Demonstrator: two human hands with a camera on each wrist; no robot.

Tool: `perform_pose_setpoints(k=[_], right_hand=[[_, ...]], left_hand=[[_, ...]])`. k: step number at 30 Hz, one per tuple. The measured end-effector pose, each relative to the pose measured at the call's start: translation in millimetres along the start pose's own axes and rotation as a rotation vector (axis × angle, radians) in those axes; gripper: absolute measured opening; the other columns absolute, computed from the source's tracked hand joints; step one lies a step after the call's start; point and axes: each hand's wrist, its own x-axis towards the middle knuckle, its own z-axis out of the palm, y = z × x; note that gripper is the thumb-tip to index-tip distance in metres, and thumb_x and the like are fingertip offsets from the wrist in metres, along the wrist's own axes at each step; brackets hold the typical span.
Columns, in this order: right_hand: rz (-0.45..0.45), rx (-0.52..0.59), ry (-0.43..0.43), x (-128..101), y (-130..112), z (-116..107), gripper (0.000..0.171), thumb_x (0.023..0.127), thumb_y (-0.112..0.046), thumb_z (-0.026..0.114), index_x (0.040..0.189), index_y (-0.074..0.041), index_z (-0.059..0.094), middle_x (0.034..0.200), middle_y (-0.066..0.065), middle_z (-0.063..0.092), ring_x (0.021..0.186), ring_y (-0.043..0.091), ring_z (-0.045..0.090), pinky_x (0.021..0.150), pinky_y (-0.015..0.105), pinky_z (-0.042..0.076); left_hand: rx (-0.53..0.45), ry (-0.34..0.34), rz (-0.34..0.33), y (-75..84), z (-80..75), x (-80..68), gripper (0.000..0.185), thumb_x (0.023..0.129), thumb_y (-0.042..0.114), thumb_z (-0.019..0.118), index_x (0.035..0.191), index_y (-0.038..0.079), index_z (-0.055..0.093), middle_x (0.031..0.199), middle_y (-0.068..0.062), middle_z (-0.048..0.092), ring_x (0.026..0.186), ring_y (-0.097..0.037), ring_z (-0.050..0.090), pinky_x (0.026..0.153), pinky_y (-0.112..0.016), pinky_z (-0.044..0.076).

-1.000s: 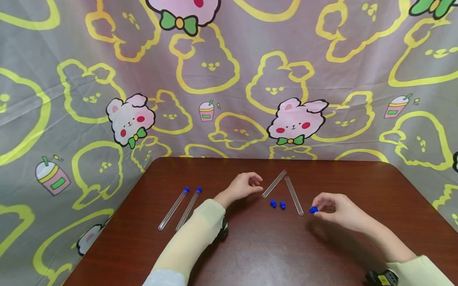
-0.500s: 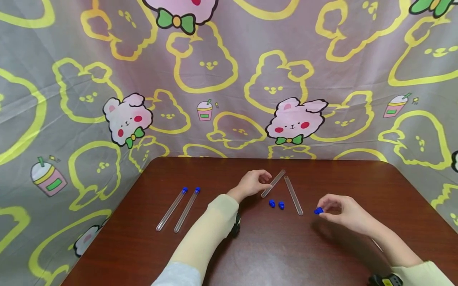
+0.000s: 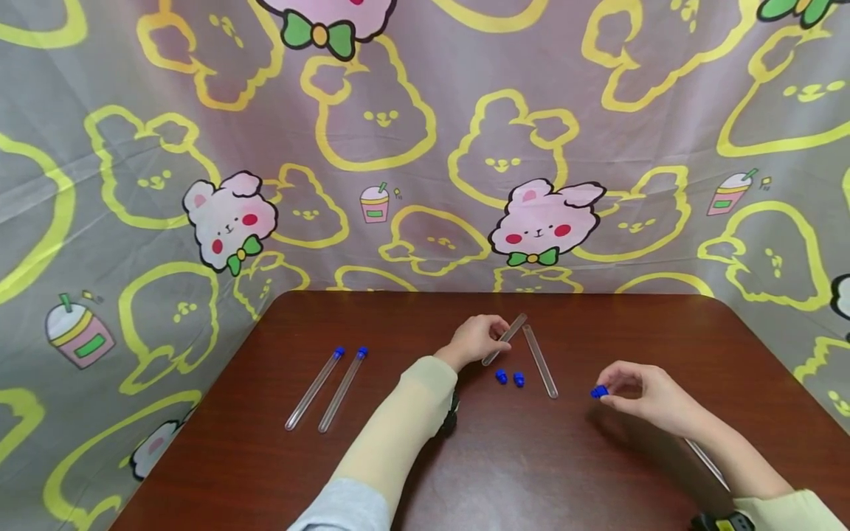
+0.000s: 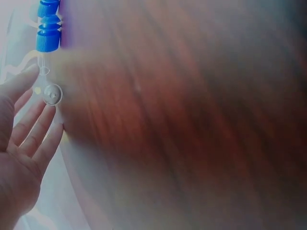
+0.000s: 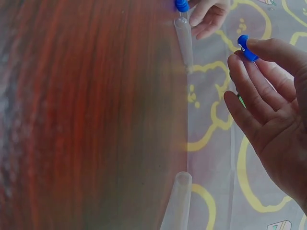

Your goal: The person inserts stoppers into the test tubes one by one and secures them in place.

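Right hand [image 3: 647, 394] pinches 1 blue cap [image 3: 599, 392] between thumb and fingertips, held just above the brown table [image 3: 465, 457], right of centre. The right wrist view shows the same cap [image 5: 244, 48] at the fingertips, the other fingers relaxed below it.

Left hand [image 3: 479, 338] lies at the near end of 1 uncapped clear tube [image 3: 506, 338], fingers curled over it. Whether the tube is actually gripped or only touched cannot be told; in the left wrist view the fingers [image 4: 33, 134] look straight beside a tube mouth [image 4: 52, 94].

A 2nd uncapped tube [image 3: 540, 361] lies just beside the 1st, the far ends close together, forming a V. 2 loose blue caps [image 3: 509, 377] sit on the table between the tubes' near ends.

2 capped tubes [image 3: 327, 389] lie side by side, well apart to the left.

Backdrop: cartoon cloth [image 3: 425, 147] with rabbits and drink cups. No readable writing, brands or labels anywhere.
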Motion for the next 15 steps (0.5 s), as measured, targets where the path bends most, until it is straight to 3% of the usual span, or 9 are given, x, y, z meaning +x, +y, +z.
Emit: perform_pose_setpoints(k=[6,15], right_hand=[[0.001,-0.009,0.003,-0.4,-0.1,-1.6,0.023,0.080,-0.006,0.079,0.097,-0.013,0.065,0.083,-0.009,0.066,0.076,0.010,0.062,0.069,0.024,0.052],[-0.030,-0.015,0.037,-2.9,2.1,-3.0,0.025,0.079,-0.002,0.079,0.096,-0.013,0.065,0.082,-0.009,0.065,0.075,0.009,0.061,0.066,0.023,0.051]], left_hand=[[0.066,0.012,-0.018,2.5,1.4,1.1,0.027,0.085,0.020,0.078,0.109,0.014,0.068,0.088,0.009,0.065,0.077,-0.004,0.057,0.070,-0.024,0.046],[0.023,0.037,-0.041,-3.9,0.0,-0.2,0.023,0.082,0.013,0.079,0.102,0.014,0.069,0.085,0.008,0.064,0.077,-0.007,0.057,0.070,-0.023,0.046]])
